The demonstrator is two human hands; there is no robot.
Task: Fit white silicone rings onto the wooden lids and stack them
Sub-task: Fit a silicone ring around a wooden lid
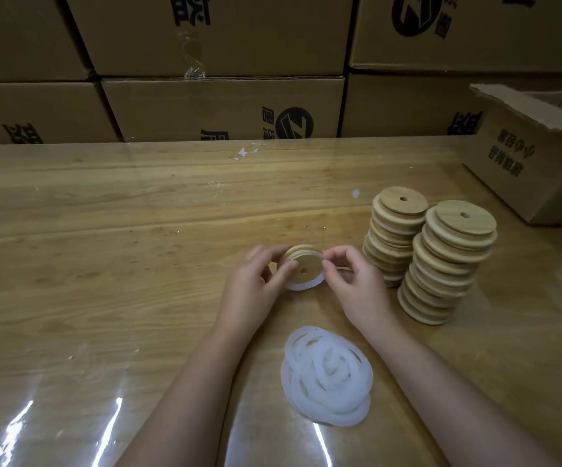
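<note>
The counter stretches wide to the left; two lid stacks and a box stand on the right. The left hand grips a lid by its edge. The right hand pinches the white ring around it. More rings lie between the arms.

Open bench stretches left of the left hand and beyond both hands to the carton wall, which closes off the far edge. On the right, two lid stacks stand close together, just beside the right hand, with an open box behind them. A ring pile lies between the forearms, blocking the near bench.
</note>
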